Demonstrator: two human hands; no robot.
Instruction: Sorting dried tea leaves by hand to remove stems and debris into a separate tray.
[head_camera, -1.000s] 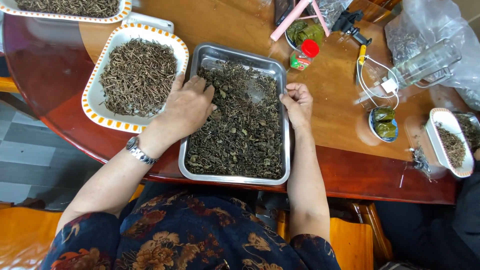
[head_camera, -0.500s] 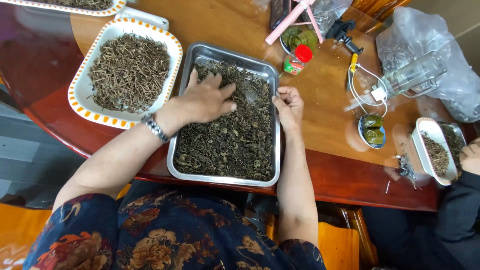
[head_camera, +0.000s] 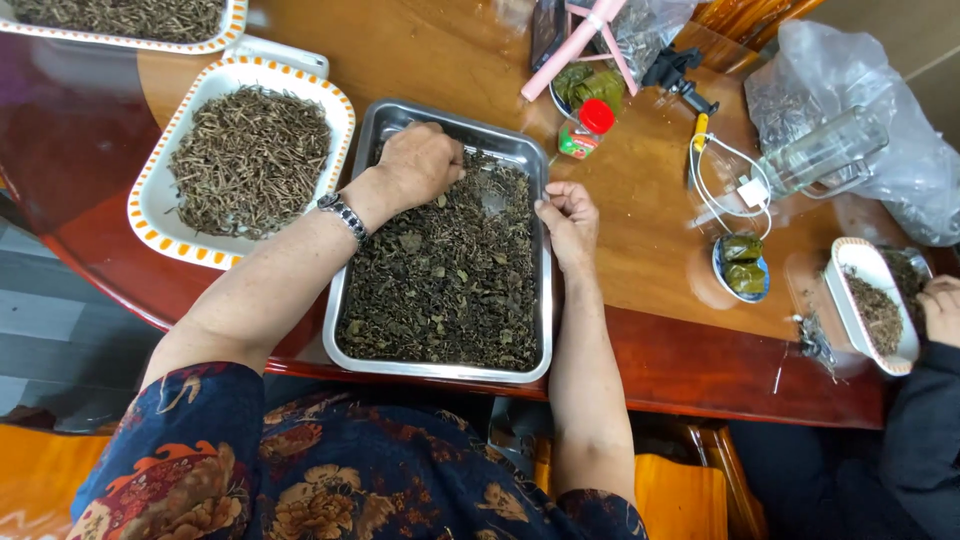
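Observation:
A metal tray (head_camera: 345, 330) full of dark dried leaves (head_camera: 450, 285) lies on the wooden table in front of me. My left hand (head_camera: 418, 162), a wristwatch on its wrist, rests palm down on the leaves at the tray's far left, fingers spread into them. At the tray's right rim sits my right hand (head_camera: 568, 215), its fingers curled together as if pinching a bit of leaf; what it holds is too small to tell.
A white dish with an orange-dotted rim (head_camera: 160, 215) holds brown dried stems, left of the tray. A red-capped bottle (head_camera: 584, 128), a white cable (head_camera: 722, 180), a small bowl (head_camera: 740, 268) and plastic bags (head_camera: 850, 90) lie to the right. Another person's hand (head_camera: 940, 305) touches a small white dish (head_camera: 870, 305).
My left hand has slid toward the tray's far left corner. My right hand has curled its fingers at the right rim. The camera view has shifted a little.

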